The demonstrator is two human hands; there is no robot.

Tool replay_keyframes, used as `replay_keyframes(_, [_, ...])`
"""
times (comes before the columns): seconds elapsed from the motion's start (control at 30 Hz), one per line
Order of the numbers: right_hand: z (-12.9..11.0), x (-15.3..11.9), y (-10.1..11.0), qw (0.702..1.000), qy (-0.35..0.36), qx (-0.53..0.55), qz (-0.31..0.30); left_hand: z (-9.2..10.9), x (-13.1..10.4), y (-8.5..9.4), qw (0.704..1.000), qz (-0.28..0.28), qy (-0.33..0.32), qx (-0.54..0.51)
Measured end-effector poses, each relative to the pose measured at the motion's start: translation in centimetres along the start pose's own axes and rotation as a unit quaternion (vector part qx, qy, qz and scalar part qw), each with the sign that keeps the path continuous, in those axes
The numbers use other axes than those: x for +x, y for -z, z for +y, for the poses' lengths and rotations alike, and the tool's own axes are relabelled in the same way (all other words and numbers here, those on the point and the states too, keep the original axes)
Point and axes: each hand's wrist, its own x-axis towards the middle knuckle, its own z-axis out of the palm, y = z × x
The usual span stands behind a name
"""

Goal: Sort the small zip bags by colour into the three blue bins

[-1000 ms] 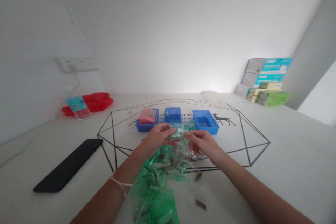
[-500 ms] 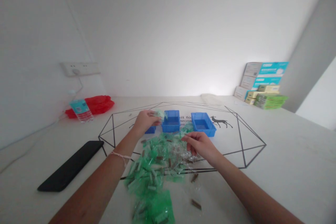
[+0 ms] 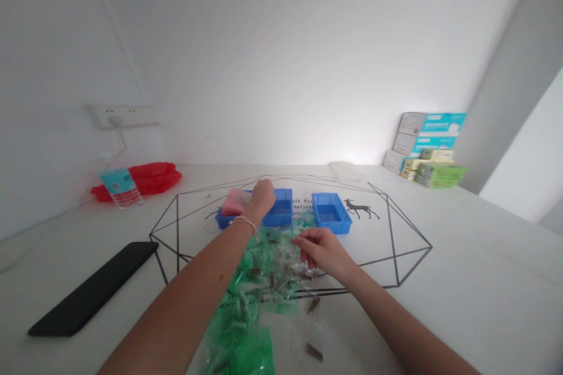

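Observation:
My left hand (image 3: 263,198) is curled at the middle blue bin (image 3: 284,208), its back towards me. Its fingers are mostly hidden, and I cannot make out what it holds. Pink packets (image 3: 234,202) fill the left blue bin (image 3: 224,221), partly behind that hand. My right hand (image 3: 317,248) hovers over the near pile, thumb and forefinger pinched together; anything between them is too small to name. Beneath and in front lies a heap of green and clear plastic packets (image 3: 246,299) with small brown pieces inside. The right blue bin (image 3: 332,214) shows a bare bottom.
A black flat slab (image 3: 94,287) lies at the left. Behind it are a bottle with a blue label (image 3: 121,187) and a red plastic bag (image 3: 153,176). Stacked boxes (image 3: 428,135) and a green pack (image 3: 440,176) stand at the back right. A wall socket (image 3: 125,116) is at left.
My left hand has reached forward to the middle bin; the pale green packet it held is out of sight. The pink packets have come into view. My right hand stays pinched above the heap.

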Motion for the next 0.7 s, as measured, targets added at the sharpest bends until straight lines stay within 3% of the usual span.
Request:
replay_keyframes(0.2, [-0.1, -0.2, -0.1, 1.000, -0.003, -0.002, -0.006, 0.5, -0.7, -0.9, 0.994, -0.029, -0.032, 0.098])
replay_keyframes(0.43, [-0.5, -0.4, -0.1, 1.000, -0.011, -0.020, -0.008, 0.8, -1.8, -0.1, 0.988, -0.026, -0.044, 0.145])
replay_keyframes(0.6, [-0.3, -0.5, -0.1, 0.999, 0.009, -0.032, -0.007, -0.2, -2.8, 2.3, 0.995, 0.010, -0.074, 0.071])
replay_keyframes(0.7, [-0.4, -0.6, -0.3, 1.000, 0.001, -0.026, -0.008, -1.8, -4.4, 3.9, 0.993, -0.057, -0.107, -0.015])
